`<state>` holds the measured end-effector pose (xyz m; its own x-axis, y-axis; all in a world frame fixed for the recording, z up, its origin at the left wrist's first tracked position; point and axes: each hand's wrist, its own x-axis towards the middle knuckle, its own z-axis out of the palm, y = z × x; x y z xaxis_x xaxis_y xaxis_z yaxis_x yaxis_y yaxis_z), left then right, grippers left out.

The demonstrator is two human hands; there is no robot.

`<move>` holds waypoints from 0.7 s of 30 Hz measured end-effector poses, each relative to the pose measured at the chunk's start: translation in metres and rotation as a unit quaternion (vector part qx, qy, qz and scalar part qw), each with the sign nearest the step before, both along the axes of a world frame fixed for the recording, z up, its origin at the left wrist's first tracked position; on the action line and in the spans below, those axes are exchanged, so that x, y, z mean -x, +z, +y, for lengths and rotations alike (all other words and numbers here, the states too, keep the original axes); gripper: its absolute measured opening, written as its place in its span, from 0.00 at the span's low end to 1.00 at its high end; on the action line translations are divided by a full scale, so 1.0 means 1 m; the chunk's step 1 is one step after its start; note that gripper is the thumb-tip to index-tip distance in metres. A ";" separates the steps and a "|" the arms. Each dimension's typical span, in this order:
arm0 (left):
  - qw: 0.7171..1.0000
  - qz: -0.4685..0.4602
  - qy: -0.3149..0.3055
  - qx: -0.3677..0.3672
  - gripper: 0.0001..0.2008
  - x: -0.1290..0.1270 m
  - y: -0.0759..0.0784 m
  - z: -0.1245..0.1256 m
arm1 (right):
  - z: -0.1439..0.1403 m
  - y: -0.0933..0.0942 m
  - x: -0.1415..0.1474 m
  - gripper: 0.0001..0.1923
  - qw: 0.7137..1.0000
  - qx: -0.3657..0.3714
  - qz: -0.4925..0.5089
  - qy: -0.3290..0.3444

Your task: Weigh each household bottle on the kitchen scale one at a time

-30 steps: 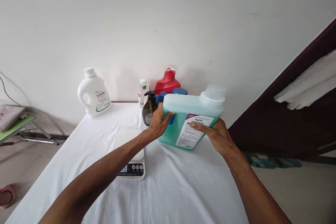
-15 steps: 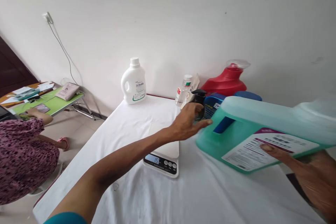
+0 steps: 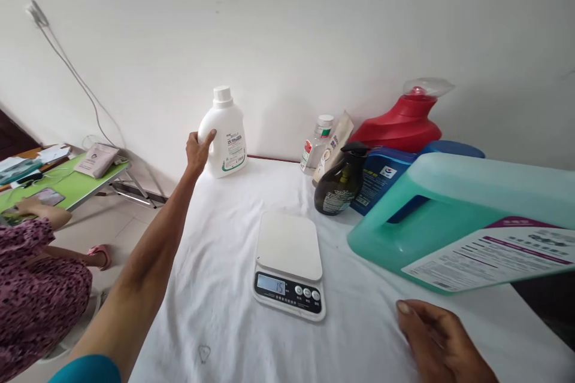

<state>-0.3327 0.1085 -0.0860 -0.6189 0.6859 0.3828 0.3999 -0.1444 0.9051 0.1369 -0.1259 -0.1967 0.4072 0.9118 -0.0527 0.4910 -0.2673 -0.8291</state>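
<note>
White scale (image 3: pixel 290 263) display: "15"

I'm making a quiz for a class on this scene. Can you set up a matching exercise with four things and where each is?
1. white bottle
2. scale
3. teal jug
4. red bottle

a. at the back wall, behind the blue container
b. mid-table, nothing on it
c. touched by the left hand
d. far right, tilted

Pairs: 1-c, 2-b, 3-d, 4-a

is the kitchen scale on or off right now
On. The scale has its front display lit pale blue and showing digits that look like 15, though nothing lies on its white platform.
</note>
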 end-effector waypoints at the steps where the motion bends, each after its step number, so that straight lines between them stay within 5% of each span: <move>1: 1.000 -0.015 -0.020 -0.010 0.24 0.001 -0.001 0.005 | 0.000 0.004 0.007 0.32 1.000 0.011 0.005 -0.004; 5: 0.990 -0.084 -0.077 -0.078 0.25 -0.018 -0.005 0.009 | 0.000 0.007 0.010 0.34 1.000 0.028 0.006 -0.005; 11: 0.980 -0.138 -0.005 -0.140 0.23 -0.048 0.001 -0.035 | 0.000 -0.001 0.005 0.30 1.000 0.009 -0.008 0.000; 21: 0.980 -0.127 -0.039 -0.151 0.23 -0.060 0.062 -0.152 | 0.002 0.013 0.017 0.28 1.000 -0.014 0.000 0.016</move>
<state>-0.2723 -0.0438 -0.0240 -0.6708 0.6139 0.4161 0.1451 -0.4416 0.8854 0.1202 -0.1240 -0.1841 0.3777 0.9255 -0.0269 0.4983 -0.2277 -0.8366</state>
